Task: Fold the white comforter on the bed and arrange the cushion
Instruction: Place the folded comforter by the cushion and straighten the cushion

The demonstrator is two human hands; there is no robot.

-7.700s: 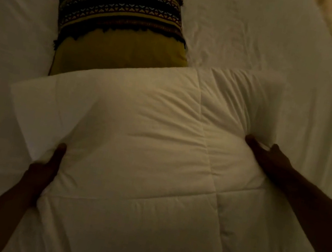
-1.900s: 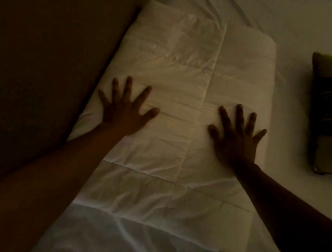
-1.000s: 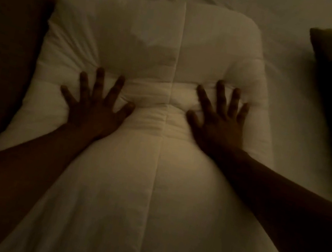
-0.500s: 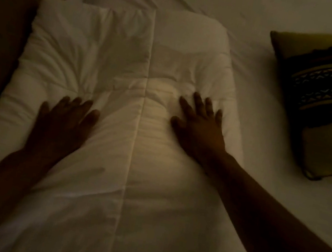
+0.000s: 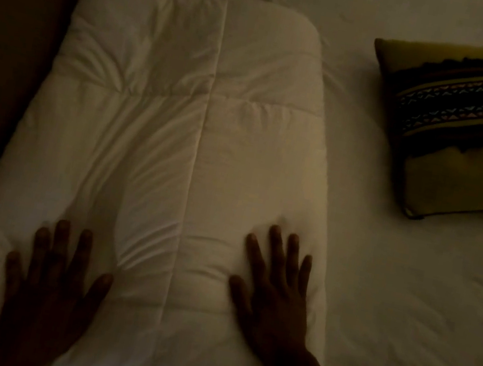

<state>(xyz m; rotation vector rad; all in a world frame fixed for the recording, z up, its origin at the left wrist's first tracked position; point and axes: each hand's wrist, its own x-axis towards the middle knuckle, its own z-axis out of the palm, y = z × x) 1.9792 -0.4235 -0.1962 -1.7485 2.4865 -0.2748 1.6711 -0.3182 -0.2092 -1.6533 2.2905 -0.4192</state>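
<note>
The white comforter (image 5: 185, 127) lies folded into a long thick strip along the left side of the bed, with a seam running down its middle. My left hand (image 5: 51, 281) presses flat on its near left part, fingers spread. My right hand (image 5: 275, 292) presses flat on its near right part, close to the strip's right edge. An olive cushion (image 5: 468, 132) with a dark patterned band lies on the sheet at the upper right, apart from the comforter.
A white bed sheet (image 5: 405, 308) covers the mattress to the right of the comforter. A dark brown surface (image 5: 9, 45) runs along the bed's left edge. The room is dim.
Both hands have slid back toward me along the comforter, flattening it. The view has shifted so more of the strip's far end and the cushion show.
</note>
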